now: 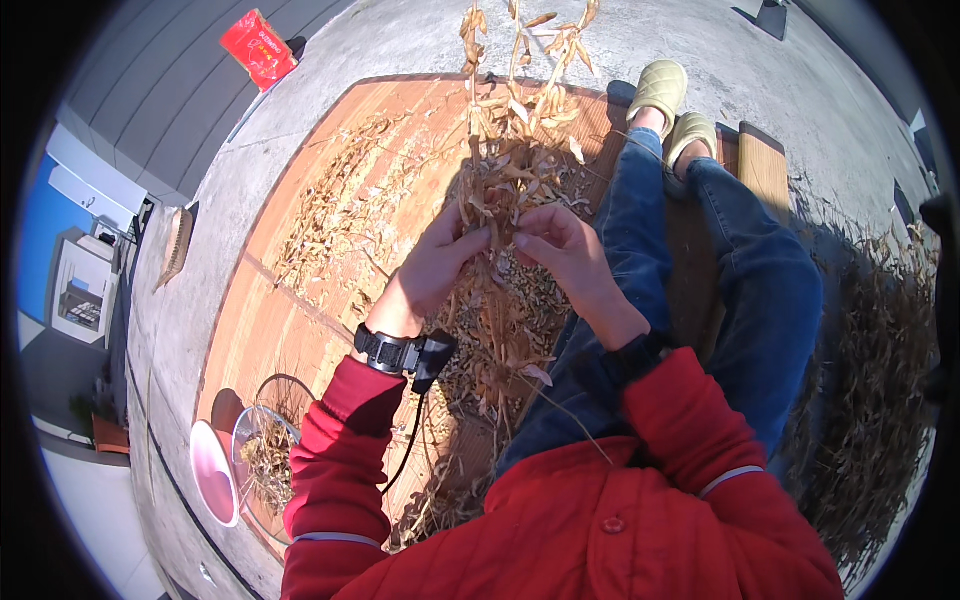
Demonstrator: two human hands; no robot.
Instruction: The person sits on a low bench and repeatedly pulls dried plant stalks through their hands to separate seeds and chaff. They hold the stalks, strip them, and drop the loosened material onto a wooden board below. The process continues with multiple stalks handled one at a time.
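Observation:
My left hand (444, 259) grips a bundle of dried bean-like plant stalks (491, 300) with brown pods and curled leaves. The tops of the stalks (517, 82) reach past the far edge of the wooden board. My right hand (562, 244) is close beside the bundle, thumb and forefinger bent towards each other at the pods. Whether a pod lies between those fingertips is not clear. Beneath both hands is a shaded heap of loose beans and broken husks (536, 289). Black straps with devices circle both wrists.
The wooden board (300, 330) carries scattered pods and chaff (345, 202). A clear container of plant scraps (266, 457) stands beside a pink-and-white basin (214, 474). More dried stalks (862, 390) are piled at right. A red bag (259, 50) and a brush (176, 244) lie farther off.

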